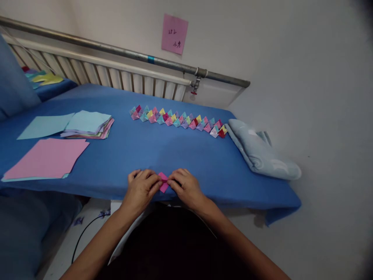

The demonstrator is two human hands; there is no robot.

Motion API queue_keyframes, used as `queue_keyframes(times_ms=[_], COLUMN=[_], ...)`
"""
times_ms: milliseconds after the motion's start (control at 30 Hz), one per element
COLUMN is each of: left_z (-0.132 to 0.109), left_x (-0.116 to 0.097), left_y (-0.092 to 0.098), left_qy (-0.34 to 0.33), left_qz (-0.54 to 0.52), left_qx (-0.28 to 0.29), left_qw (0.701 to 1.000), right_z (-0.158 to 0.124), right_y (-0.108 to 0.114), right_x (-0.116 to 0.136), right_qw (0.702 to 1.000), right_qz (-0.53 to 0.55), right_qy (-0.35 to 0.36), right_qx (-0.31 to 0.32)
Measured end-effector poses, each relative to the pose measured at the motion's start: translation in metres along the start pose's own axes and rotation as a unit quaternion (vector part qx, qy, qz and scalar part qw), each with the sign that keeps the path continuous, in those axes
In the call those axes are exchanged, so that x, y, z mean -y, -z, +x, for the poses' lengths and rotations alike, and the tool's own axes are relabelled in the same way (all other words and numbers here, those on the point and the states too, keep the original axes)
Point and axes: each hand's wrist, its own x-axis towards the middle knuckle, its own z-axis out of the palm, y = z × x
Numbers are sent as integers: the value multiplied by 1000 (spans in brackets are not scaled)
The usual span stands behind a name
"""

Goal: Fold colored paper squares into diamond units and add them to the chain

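A small folded piece of bright pink paper (163, 187) is between my two hands, close to the front edge of the blue-covered table (128, 151). My left hand (142, 188) pinches its left side between thumb and fingers. On its right side, my right hand (186, 187) grips it the same way. The fingertips hide part of the folds. Beyond the hands, small folded paper pieces (176, 120) in several colours stand in rows across the table.
A stack of coloured sheets (87, 123) and larger pink sheets (48, 157) lie at the left. A folded light-blue blanket (259, 153) rests at the right end. Behind the table are a radiator (116, 77), a metal pipe (116, 49) and a pink wall note (174, 34).
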Motion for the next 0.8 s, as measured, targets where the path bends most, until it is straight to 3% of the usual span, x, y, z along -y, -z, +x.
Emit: queue_keyframes(times_ms=[200,467,800], left_z=[1,1,3], left_x=[-2,-2,2], left_y=[4,0,-4], left_qy=[33,18,20], left_qz=[-27,-5,40], left_qx=[9,-31,-36], left_qw=[999,999,998], right_z=[2,9,11], right_y=[2,1,-1], right_x=[5,12,10], right_qw=[1000,997,993], right_qz=[-7,-60,-93], right_qy=[-27,-51,-70], right_qx=[11,13,0])
